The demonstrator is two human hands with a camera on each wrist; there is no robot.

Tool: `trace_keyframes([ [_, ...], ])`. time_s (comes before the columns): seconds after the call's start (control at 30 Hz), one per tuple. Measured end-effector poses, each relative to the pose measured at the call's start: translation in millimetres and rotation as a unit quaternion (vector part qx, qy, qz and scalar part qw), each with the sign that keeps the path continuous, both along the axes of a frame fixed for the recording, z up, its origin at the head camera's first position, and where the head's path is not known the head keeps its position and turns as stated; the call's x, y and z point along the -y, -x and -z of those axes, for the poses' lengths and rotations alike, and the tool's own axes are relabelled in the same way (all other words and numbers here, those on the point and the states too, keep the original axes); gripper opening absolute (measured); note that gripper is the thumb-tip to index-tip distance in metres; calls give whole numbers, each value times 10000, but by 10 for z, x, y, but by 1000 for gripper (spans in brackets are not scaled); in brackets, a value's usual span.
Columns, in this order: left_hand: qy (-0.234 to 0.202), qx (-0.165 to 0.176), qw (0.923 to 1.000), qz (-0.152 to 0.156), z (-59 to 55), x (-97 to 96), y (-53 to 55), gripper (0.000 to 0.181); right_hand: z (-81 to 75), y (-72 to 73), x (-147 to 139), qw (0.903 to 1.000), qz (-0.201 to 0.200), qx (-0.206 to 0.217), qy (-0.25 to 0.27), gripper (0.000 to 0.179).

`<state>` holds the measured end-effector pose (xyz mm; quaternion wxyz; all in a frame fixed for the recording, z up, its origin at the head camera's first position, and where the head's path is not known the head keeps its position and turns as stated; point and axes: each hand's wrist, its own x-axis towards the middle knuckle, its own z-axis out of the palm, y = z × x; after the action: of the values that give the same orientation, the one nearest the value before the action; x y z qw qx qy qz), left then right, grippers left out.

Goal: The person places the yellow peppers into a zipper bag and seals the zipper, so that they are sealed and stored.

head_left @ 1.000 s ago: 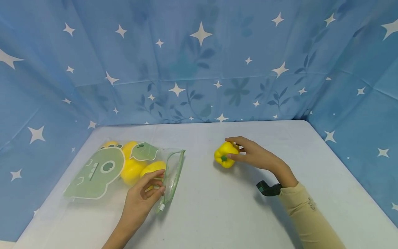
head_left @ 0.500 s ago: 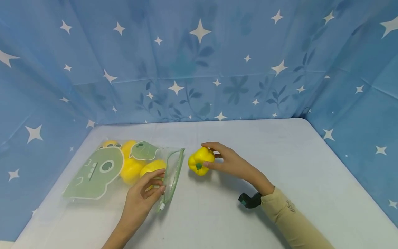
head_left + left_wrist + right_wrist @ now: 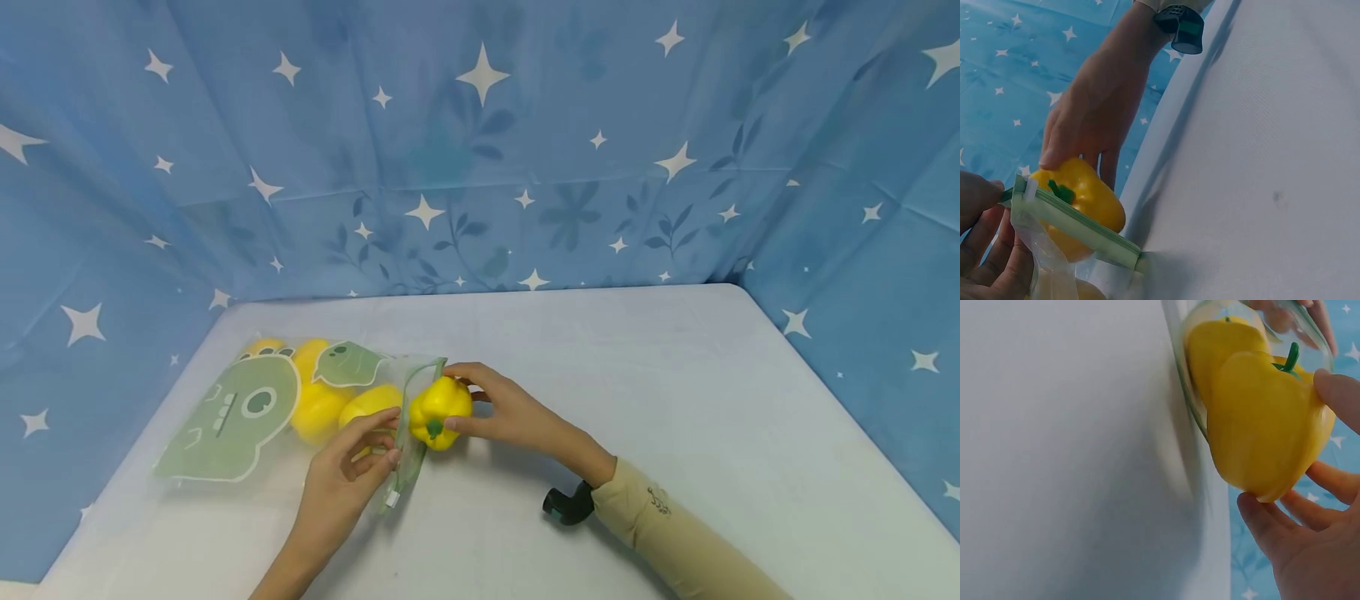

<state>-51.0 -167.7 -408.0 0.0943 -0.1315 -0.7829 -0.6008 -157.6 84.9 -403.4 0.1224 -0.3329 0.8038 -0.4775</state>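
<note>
A yellow bell pepper (image 3: 440,412) with a green stem is held between the thumb and fingers of my right hand (image 3: 513,417). It sits at the mouth of a clear zip bag (image 3: 217,417) printed with green cartoon shapes. Several yellow peppers (image 3: 318,412) show through the bag's film. My left hand (image 3: 345,475) pinches the bag's green zip edge, keeping the mouth parted. In the left wrist view, the held pepper (image 3: 1085,194) is partly behind the green strip (image 3: 1079,219). From the right wrist, the pepper (image 3: 1266,425) overlaps the bag's opening, with another pepper (image 3: 1210,347) inside.
The bag lies on the left of a white-covered table (image 3: 637,358). Blue star-patterned curtains (image 3: 480,167) stand along the back and both sides. A dark wrist camera (image 3: 567,505) sticks out below my right wrist.
My right hand has carried the pepper leftward and a little nearer, from mid-table to the bag's mouth. The left hand and the bag have stayed almost still.
</note>
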Motion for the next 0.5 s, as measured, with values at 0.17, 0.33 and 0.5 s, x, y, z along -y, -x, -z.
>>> trace_keyframes([
  [0.17, 34, -21, 10000, 14, 17, -9, -8, 51, 61, -50, 117, 9999, -31, 95, 77, 67],
  [0.33, 128, -57, 9999, 53, 20, -13, -7, 49, 138, -96, 226, 9995, -47, 265, 150, 69],
  [0.5, 218, -182, 9996, 43, 9, -12, -19, 47, 176, -138, 303, 9990, -124, 356, 226, 70],
])
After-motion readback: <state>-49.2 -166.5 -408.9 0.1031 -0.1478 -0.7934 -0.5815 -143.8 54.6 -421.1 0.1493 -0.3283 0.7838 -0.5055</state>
